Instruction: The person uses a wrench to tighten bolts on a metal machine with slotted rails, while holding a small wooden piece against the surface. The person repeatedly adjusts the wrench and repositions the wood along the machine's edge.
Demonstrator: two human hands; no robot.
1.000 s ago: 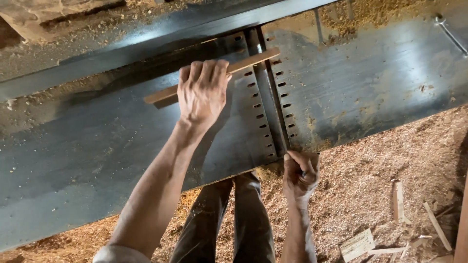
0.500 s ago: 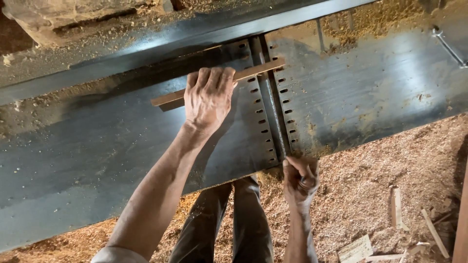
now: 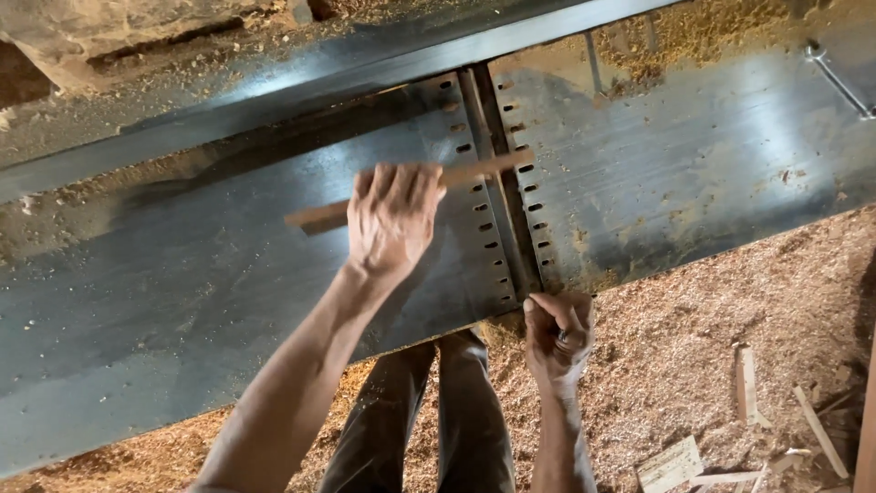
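Sawdust (image 3: 693, 301) covers the floor around a long steel jointer desk (image 3: 182, 301) with a slotted cutter gap. The left hand (image 3: 392, 219) presses flat, fingers spread, on a thin wood strip (image 3: 319, 217) crossing the gap. The right hand (image 3: 558, 333) is curled at the desk's near edge.

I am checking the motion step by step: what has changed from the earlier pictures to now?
Little changed. The left hand stays pressed flat on the thin wooden strip, whose right end lies across the cutter slot of the steel planer table. The right hand stays closed at the table's near edge. Any sliding of the strip is too small to judge, as the camera shifted.
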